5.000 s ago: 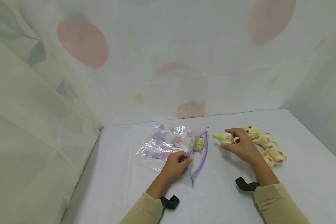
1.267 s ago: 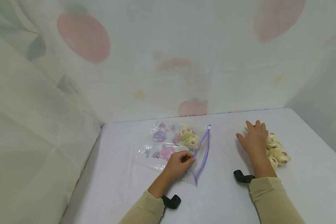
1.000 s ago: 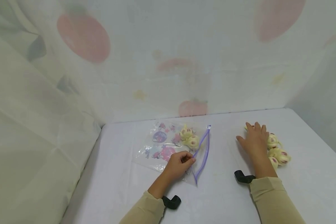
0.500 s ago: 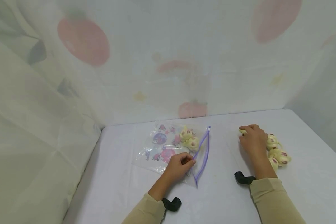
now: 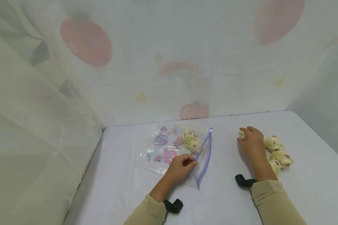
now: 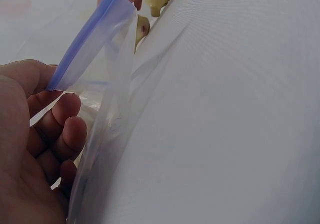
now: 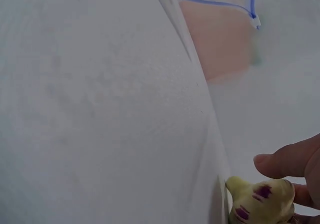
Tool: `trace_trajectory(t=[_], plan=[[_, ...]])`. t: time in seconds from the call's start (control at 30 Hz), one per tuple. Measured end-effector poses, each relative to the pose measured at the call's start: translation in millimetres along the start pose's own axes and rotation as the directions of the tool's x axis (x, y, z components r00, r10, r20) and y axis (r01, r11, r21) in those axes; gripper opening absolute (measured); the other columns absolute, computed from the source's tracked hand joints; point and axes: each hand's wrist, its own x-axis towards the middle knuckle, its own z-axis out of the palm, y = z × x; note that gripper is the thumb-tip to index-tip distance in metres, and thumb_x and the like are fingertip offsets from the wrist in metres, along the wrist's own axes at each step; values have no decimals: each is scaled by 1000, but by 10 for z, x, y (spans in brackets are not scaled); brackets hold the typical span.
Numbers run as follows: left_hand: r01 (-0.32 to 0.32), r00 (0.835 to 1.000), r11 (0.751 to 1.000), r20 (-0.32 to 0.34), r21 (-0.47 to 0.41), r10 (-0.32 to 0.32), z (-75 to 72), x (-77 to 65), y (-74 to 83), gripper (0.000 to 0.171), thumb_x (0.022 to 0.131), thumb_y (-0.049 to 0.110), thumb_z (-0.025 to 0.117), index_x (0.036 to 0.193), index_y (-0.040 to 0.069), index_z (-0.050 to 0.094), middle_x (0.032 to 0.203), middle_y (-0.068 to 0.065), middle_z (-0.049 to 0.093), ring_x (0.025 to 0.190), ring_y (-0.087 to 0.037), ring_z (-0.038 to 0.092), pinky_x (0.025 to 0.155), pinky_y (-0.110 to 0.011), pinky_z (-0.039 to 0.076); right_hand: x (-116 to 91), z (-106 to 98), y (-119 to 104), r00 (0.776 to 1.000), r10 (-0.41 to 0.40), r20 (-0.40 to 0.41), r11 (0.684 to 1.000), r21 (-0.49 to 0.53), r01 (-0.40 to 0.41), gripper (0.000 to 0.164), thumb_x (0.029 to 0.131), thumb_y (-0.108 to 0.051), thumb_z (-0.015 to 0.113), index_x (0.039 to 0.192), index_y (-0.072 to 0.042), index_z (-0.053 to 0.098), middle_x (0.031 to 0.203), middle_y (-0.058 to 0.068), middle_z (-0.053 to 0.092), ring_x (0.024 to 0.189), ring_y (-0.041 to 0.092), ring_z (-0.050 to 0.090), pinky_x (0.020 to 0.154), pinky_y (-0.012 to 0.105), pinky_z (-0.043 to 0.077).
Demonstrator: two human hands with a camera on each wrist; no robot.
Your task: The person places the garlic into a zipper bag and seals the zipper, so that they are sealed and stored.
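Observation:
A clear zip bag [image 5: 157,147] with printed pictures and a purple zip edge [image 5: 207,162] lies flat, its mouth parted toward the right. Two pale garlic bulbs [image 5: 193,144] with purple marks are inside. My left hand [image 5: 178,168] pinches the near side of the bag's mouth; in the left wrist view, the zip strip [image 6: 82,43] runs up from between thumb and finger. On the right, my right hand [image 5: 252,142] curls its fingers round another garlic bulb [image 7: 262,201], mostly covered by the hand in the head view, where its pale tip [image 5: 242,135] shows.
Three more garlic bulbs [image 5: 281,158] sit bunched beside my right wrist. The white-covered table [image 5: 214,200] meets a printed cloth wall [image 5: 146,81] at the back and a cloth drape [image 5: 31,140] on the left.
A bulb held near the bag's mouth is now inside with the first one. My right hand returned to the pile, curled its fingers round another bulb and shifted it slightly left.

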Motion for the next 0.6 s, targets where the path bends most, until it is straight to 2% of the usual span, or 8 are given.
trace_trajectory(t=[0.07, 0.17, 0.33, 0.6], plan=[[3, 1000, 1000, 1, 1, -3, -1, -2, 4, 9, 92, 24, 69, 86, 17, 71, 67, 8, 56, 60, -2, 46, 55, -19, 42, -6, 20, 1, 1000, 2, 18, 1000, 11, -2, 43, 85, -7, 69, 126, 1, 59, 131, 33, 47, 119, 57, 40, 98, 65, 34], [5, 1000, 1000, 1, 5, -5, 1, -2, -2, 9, 92, 25, 69, 86, 17, 71, 67, 8, 55, 60, -2, 46, 55, -19, 42, -7, 35, -10, 996, 29, 88, 999, 42, -33, 46, 84, -8, 70, 129, -2, 59, 132, 31, 45, 117, 56, 41, 93, 65, 38], [0, 1000, 1000, 3, 7, 0, 7, -1, -18, 9, 92, 24, 69, 86, 17, 70, 67, 8, 56, 59, -2, 46, 55, -19, 42, 34, 62, -15, 972, 34, 234, 995, 88, -56, 59, 84, -12, 72, 137, 1, 51, 139, 35, 38, 126, 56, 36, 102, 65, 33], [-3, 1000, 1000, -5, 8, 3, 7, 3, -18, 9, 91, 25, 69, 86, 17, 70, 67, 7, 55, 59, -2, 46, 55, -19, 42, 68, 81, -18, 948, -15, 318, 996, 92, -15, 71, 80, -12, 68, 142, 9, 40, 143, 37, 31, 132, 56, 30, 106, 65, 30]])
